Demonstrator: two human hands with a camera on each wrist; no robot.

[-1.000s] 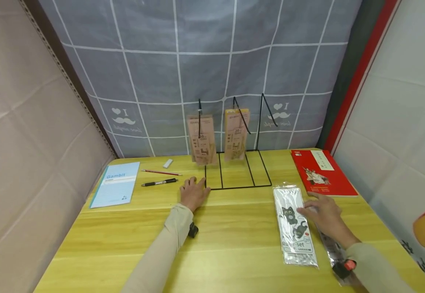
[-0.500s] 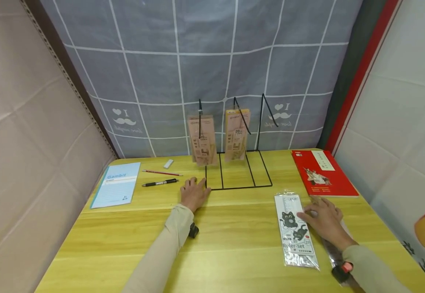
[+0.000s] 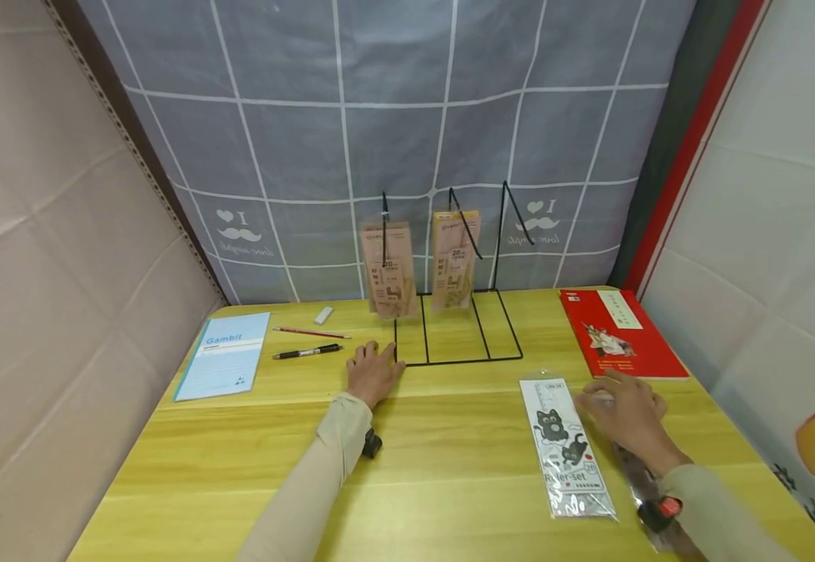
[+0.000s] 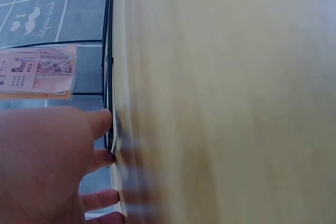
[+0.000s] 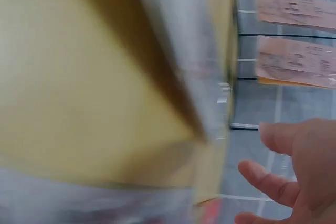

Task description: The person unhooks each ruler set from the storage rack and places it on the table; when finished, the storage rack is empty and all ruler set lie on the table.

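Note:
In the head view my left hand [image 3: 372, 375] rests at the front left corner of a black wire display rack [image 3: 464, 362]. Its fingertips press the table and rack wire, as the left wrist view also shows. My right hand [image 3: 625, 414] is just right of a clear-wrapped ruler set [image 3: 564, 445] with black cats on its white card. Thumb and index finger stand apart in the right wrist view, with nothing pinched between them. Under that hand and wrist lies another clear-wrapped packet [image 3: 642, 499], mostly hidden. Pink packets [image 3: 389, 269] hang on the rack's left and middle hooks.
A red booklet [image 3: 621, 336] lies at the back right, just beyond my right hand. On the left are a light blue notebook [image 3: 223, 355], a red pencil [image 3: 311, 332], a black pen [image 3: 307, 351] and a white eraser [image 3: 323, 315]. Nothing hangs on the rack's right hook.
The ruler set's top end has shifted slightly left and toward me, and now lies apart from my right fingers. My right hand has moved a little to the right. My left hand stays put.

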